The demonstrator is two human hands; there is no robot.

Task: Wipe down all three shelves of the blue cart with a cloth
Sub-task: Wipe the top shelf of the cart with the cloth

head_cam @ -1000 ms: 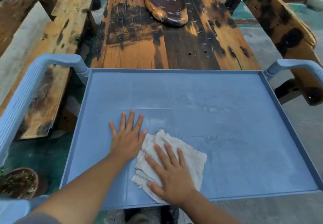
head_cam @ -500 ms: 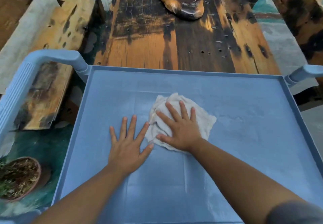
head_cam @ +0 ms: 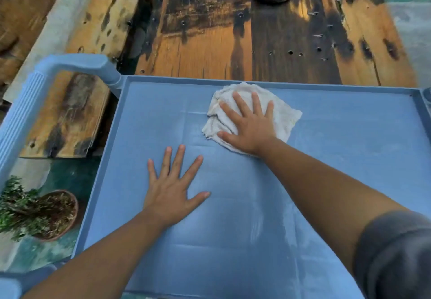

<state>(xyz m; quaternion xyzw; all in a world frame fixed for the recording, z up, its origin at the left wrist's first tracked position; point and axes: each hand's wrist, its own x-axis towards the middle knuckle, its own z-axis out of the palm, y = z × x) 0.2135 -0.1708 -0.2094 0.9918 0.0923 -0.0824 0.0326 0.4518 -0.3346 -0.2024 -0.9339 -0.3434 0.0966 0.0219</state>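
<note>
Both hands spread flat: right hand (head_cam: 250, 126) pressing the cloth (head_cam: 283, 118) onto the top shelf (head_cam: 349, 158), left hand (head_cam: 172, 192) bare on it

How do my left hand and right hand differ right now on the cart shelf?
The right hand presses on the white cloth near the far rim; the left hand lies on the bare blue shelf, nearer you. The right arm reaches further out than the left. Both are flat, palm down, fingers spread.
</note>
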